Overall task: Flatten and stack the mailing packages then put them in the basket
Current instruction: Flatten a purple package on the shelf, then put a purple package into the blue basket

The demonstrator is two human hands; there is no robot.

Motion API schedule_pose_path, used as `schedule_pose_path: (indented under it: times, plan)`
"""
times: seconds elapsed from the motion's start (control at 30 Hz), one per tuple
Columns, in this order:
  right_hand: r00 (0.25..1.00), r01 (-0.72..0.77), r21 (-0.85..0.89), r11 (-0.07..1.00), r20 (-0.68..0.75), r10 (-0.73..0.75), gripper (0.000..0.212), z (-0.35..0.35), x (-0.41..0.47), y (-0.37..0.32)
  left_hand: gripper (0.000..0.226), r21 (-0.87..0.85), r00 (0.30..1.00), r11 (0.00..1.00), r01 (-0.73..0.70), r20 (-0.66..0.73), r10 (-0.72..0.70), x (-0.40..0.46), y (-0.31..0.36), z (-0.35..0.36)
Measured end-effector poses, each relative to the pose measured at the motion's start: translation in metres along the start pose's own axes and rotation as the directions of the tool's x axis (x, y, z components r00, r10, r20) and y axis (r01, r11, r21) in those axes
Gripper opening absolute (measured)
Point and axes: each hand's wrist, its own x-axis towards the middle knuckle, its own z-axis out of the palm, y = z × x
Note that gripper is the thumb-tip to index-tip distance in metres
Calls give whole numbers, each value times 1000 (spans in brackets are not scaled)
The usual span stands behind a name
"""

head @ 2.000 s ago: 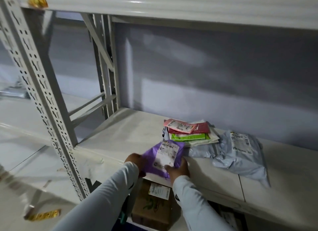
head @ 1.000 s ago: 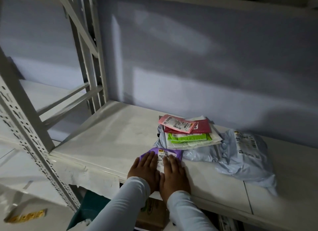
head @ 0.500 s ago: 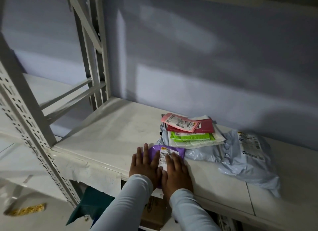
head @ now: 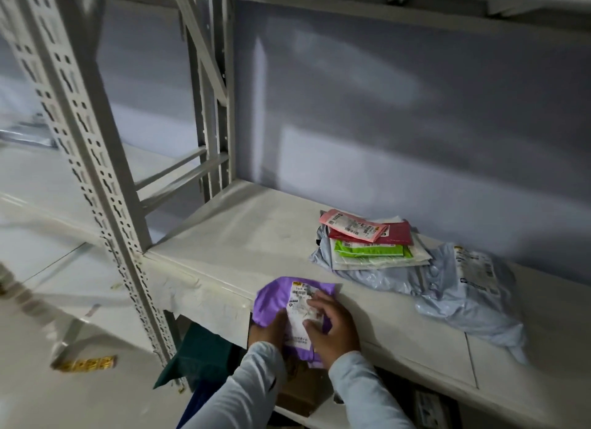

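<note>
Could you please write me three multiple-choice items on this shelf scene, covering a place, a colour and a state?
1. Where is the stack of flat packages?
A. on the shelf
B. on the floor
C. in a basket

2. What colour is the package in the person's hands?
A. green
B. purple
C. black

3. How is that package held?
A. lying untouched
B. by one hand only
C. by both hands

Key: 1 A, the stack rests on the shelf board; 2 B, the purple package is in hand; 3 C, the left hand and right hand both grip it.
</note>
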Motion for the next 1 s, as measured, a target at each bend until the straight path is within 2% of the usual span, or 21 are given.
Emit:
schedule_pose_path:
  times: [0.1,0.17,0.2,0.27,0.3,0.33,0.4,0.43,0.47,0.53,0.6,0.63,0.7,0.77,0.8,0.93,1.0]
  plan:
    - [972,-19,62,998,-233,33,40,12,-26,-4,60,19,996,1000,5,92,-7,13,-9,-21]
    - [913,-125,190,974,-362,188,43,18,-46,-10,50,-29,994,999,-23,106,26,11,-15,-41]
    - [875,-209,271,939,-378,304,46,23,-57,-10,36,-86,990,996,-28,134,40,5,-18,-53]
    - [806,-387,429,816,-272,525,63,29,-74,-15,10,-159,977,987,-16,208,49,-10,-22,-69]
    - [777,-468,506,725,-156,610,73,34,-82,-16,10,-193,969,981,-7,241,54,-15,-26,-77]
    - [758,-532,566,630,-15,653,80,39,-90,-13,12,-230,963,973,3,263,59,-20,-31,-84]
    - [728,-642,610,464,298,617,93,51,-105,-10,14,-289,958,956,43,282,43,-30,-40,-95]
    - [700,-692,589,417,409,585,95,57,-111,-8,15,-307,954,948,80,300,17,-31,-46,-100]
    - [688,-715,559,421,452,568,91,62,-118,0,14,-312,946,943,120,324,-13,-33,-51,-106]
    - [700,-712,482,511,435,566,76,66,-126,11,21,-240,937,958,160,343,-70,-35,-56,-121]
    - [702,-712,439,547,436,564,62,58,-125,11,26,-82,963,992,93,260,-69,-32,-62,-138]
    - [691,-723,415,553,454,562,60,57,-127,13,26,30,985,999,26,172,-30,-29,-66,-146]
    - [655,-747,339,572,528,541,75,57,-135,19,12,175,998,983,-53,50,45,-26,-74,-160]
    - [602,-783,268,561,552,577,87,63,-151,30,14,194,998,979,-63,10,62,-23,-89,-172]
    - [573,-797,212,565,561,598,86,68,-160,37,14,175,998,983,-57,-9,59,-21,-98,-176]
    - [389,-871,-6,491,602,697,67,81,-186,58,14,85,990,996,-13,-136,24,-18,-134,-186]
    - [349,-903,-14,430,560,751,46,83,-197,66,18,90,988,996,12,-157,2,-17,-151,-192]
